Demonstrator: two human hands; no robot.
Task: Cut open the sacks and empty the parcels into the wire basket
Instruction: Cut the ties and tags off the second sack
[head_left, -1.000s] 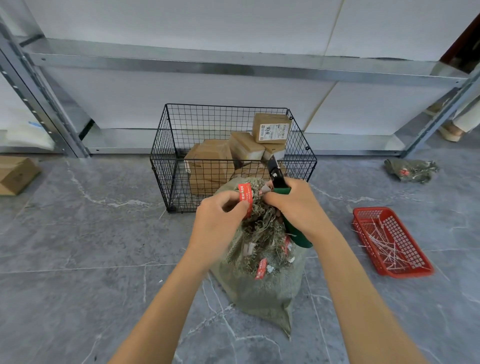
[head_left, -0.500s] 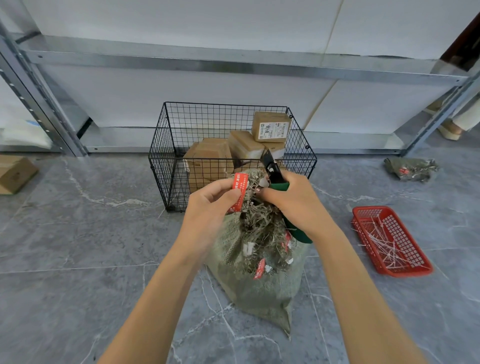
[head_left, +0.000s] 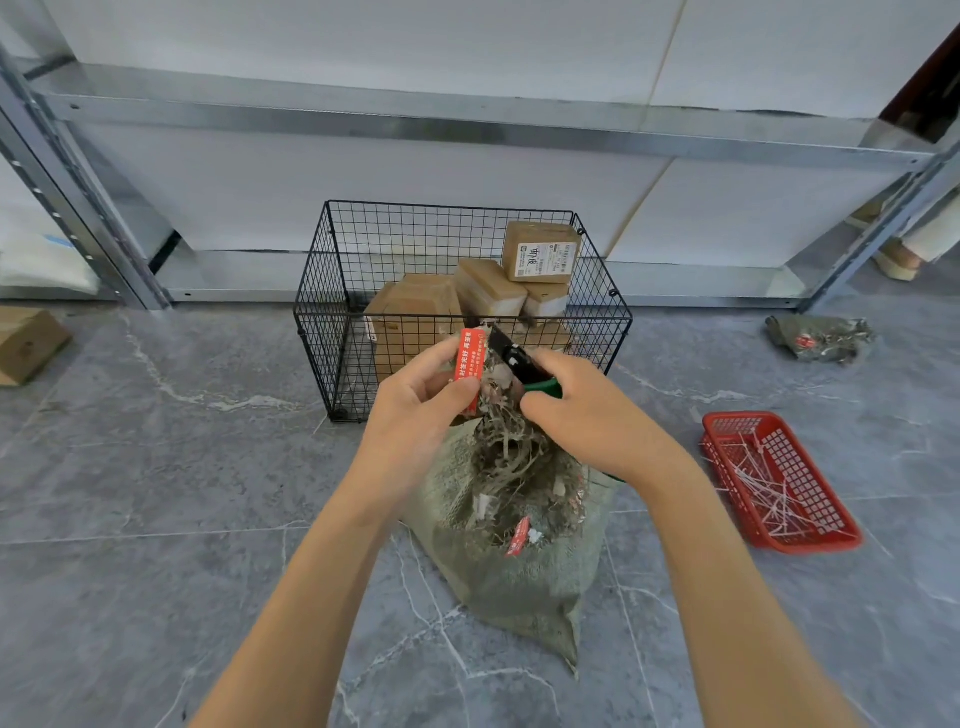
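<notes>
Pinching a red seal tag (head_left: 469, 370) at the gathered neck of the green sack (head_left: 524, 566), the left hand (head_left: 415, 410) has thumb and fingers clamped on it; the right hand (head_left: 592, 415) grips green-handled cutters (head_left: 519, 361), blades at the neck; the sack stands against the wire basket (head_left: 332, 312)'s front edge, parcels (head_left: 415, 312) inside; bare floor (head_left: 156, 467) lies left, a red tray (head_left: 727, 423) right.

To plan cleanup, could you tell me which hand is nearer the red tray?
Right. The right hand is just left of the red tray; the left hand is farther left.

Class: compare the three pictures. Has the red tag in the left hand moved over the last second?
Yes. The red tag has risen, away from the person: it was below the wire basket base, and now overlaps its front mesh, pinched in the left hand.
</notes>
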